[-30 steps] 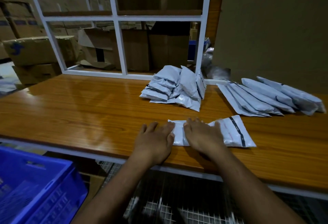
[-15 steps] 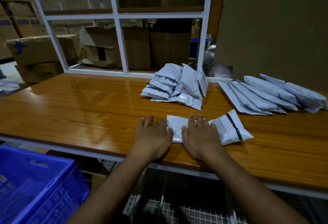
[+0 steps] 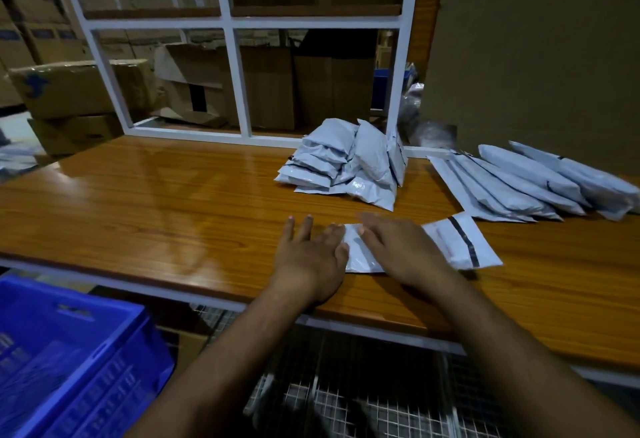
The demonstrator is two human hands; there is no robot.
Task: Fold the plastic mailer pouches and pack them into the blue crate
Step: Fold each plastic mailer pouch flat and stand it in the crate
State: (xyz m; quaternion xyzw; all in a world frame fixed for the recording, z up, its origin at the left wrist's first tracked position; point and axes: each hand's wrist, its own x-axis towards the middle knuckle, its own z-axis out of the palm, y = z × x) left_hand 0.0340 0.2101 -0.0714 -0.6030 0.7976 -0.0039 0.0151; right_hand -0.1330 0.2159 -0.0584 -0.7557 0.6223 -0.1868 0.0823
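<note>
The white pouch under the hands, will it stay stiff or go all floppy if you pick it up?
Probably floppy: the pouch is thin plastic, and its free end lifts off the wooden table. Likely light and a bit slippery, since it looks glossy. Both the left hand and the right hand press it flat.

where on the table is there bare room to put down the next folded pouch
Bare wood table runs left of the left hand, from the white frame to the near edge. The right side is crowded: folded pile, flat pouches, and the pouch under the right hand.
</note>
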